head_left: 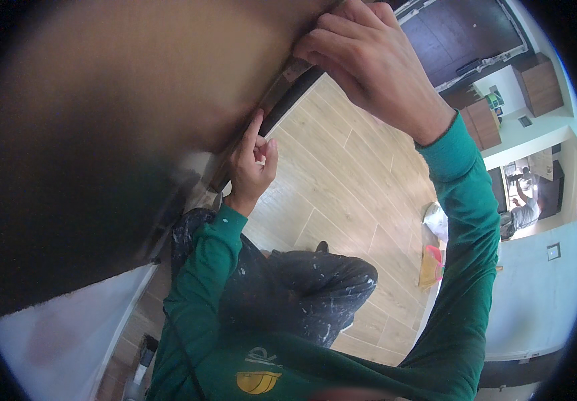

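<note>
A large dark brown panel [135, 67] fills the upper left, with a narrow strip [279, 89] along its edge. My left hand [252, 164] touches that strip with an extended index finger, its other fingers loosely bent and nothing visible in them. Higher up, my right hand [362, 63] has its fingers bent and pinched at the same edge; whatever is between their tips is hidden. Both sleeves are green, and my dark, paint-spotted trousers [315, 287] show below.
A wood-look tiled floor [342, 174] lies beyond the edge, with bags [433, 260] at right. A co-worker [522, 214] is in a far opening, below cabinets [539, 87]. A white board [68, 327] and some tools [141, 364] are at lower left.
</note>
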Demonstrator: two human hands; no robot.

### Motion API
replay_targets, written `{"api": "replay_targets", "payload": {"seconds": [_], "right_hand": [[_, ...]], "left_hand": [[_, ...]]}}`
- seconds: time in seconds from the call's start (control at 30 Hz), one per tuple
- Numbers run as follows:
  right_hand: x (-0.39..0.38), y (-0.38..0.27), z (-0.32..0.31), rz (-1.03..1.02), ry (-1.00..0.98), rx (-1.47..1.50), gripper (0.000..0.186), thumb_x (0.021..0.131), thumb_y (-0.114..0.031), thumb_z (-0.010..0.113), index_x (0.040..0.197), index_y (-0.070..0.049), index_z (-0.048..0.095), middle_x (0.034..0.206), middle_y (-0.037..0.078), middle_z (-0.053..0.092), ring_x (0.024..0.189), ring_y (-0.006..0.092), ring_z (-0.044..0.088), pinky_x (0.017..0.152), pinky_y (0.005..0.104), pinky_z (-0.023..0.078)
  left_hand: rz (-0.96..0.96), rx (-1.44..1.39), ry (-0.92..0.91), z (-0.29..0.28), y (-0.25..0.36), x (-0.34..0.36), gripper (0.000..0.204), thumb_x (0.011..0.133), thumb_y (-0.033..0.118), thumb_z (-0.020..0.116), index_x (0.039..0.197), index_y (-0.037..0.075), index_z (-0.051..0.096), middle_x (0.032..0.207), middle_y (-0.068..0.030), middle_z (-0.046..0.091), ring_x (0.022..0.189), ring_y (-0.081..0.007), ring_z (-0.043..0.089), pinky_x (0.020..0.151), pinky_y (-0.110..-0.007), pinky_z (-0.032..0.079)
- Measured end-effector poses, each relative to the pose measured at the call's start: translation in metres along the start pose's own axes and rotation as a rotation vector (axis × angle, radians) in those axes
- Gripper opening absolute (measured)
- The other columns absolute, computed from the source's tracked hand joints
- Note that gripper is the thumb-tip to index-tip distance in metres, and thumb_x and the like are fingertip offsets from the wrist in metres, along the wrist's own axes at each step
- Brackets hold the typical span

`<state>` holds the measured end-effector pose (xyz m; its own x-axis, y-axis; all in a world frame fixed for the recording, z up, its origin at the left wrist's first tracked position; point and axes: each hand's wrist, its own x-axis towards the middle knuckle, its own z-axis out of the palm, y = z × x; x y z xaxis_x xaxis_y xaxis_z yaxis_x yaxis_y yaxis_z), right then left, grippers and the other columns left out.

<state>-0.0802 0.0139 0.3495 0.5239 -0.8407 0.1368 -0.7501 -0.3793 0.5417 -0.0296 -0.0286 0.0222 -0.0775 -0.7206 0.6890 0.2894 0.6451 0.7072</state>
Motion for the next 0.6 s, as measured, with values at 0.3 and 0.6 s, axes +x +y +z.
{"api": "replay_targets", "payload": {"seconds": [0.3,0.6], "right_hand": [[0.0014,-0.0045,0.0024,0.033,-0.007,-0.021,0.011,0.093,-0.016,0.067,0.1,-0.009,0.072,0.09,0.004,0.058,0.092,0.0222,0.049,0.083,0.0367,0.036],[-0.0014,-0.0089,0.0055,0.011,0.002,-0.155,0.017,0.088,-0.015,0.069,0.103,-0.008,0.074,0.093,0.006,0.054,0.094,0.0225,0.048,0.084,0.0364,0.036]], "left_hand": [[0.005,0.008,0.009,-0.0003,-0.0005,-0.0011,0.062,0.092,0.002,0.069,0.152,0.0,0.051,0.069,-0.0028,0.056,0.059,-0.0123,0.052,0.055,-0.028,0.047],[-0.016,0.004,0.011,-0.0012,-0.002,-0.0018,0.061,0.093,0.003,0.069,0.151,0.0,0.052,0.068,-0.0023,0.056,0.058,-0.012,0.051,0.055,-0.029,0.046]]}}
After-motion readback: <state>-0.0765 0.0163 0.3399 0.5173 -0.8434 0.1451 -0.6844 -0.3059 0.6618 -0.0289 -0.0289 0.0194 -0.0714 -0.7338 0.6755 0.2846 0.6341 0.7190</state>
